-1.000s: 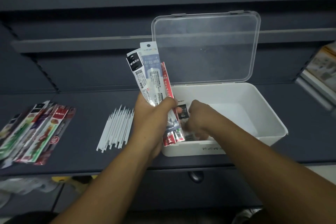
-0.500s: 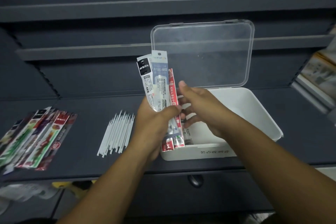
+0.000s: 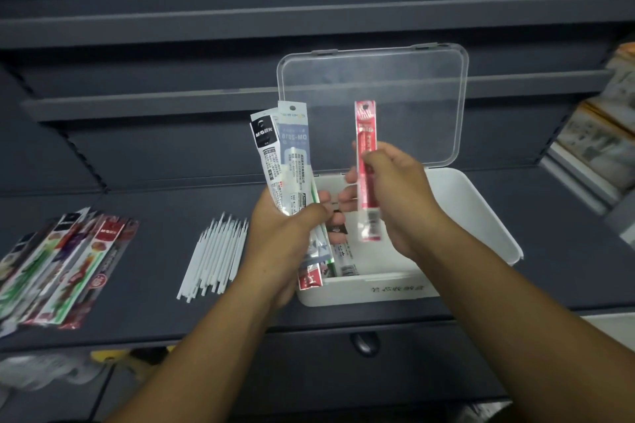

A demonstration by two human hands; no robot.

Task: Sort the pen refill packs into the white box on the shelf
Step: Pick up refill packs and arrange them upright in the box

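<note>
Step in hand, as I read it: one pack is singled out and about to go into the box. The right hand (image 3: 402, 196) pinches a single red refill pack (image 3: 366, 129) between thumb and curled fingers, roughly at its middle. The pack stands upright above the open white box (image 3: 477, 206), not yet inside it. The left hand (image 3: 285, 240) is wrapped round a bundle of refill packs (image 3: 280, 161), thumb across the front. The bundle fans upward, and its lower ends hang over the box's left front corner.

Box: it sits on the dark shelf (image 3: 567, 251), with the clear lid (image 3: 374, 96) hinged up and standing behind it. Contents: a few packs (image 3: 343, 252) lie along the left side near the front wall. The right part of the floor shows bare white. I cannot count the packs, since the hands cover part of them.

Outside the box: a fan of mixed packs (image 3: 62, 268) lies at the far left of the shelf. A row of loose white refills (image 3: 216, 251) lies between that fan and the left hand. Neither hand touches either.

Next move, my judgement: lower the red pack, tilt it flat, lay it lengthwise beside those already in, then release. The film pack is thin and likely floppy, so I would support it until it rests. Much remains: the bundle and the fan on the shelf.
</note>
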